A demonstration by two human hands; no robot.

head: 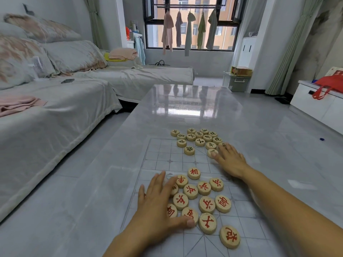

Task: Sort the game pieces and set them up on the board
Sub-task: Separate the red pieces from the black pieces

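While a cloth-covered sofa (55, 117) runs along the left and a white cabinet (315, 102) with a red bag (328, 84) stands on the right, the glossy grey table (185, 101) stretches away toward a window hung with clothes (187, 28). On the table lies the board (163, 156), a faint printed grid whose long axis runs away from the person. Its near edge is cut off at the bottom of the view. The red pieces (204, 188) lie flat and face up in a loose cluster at the near end, their characters turned every which way. The black pieces (199, 142) are bunched at the far end, some of them past the grid's far edge. Both hands are flat with straight fingers. The left hand (157, 201) rests over the left side of the red cluster, hiding some pieces, its thumb tip on one. The right hand (230, 160) reaches to the black group's right side, fingertips on two pieces and partly covering them.
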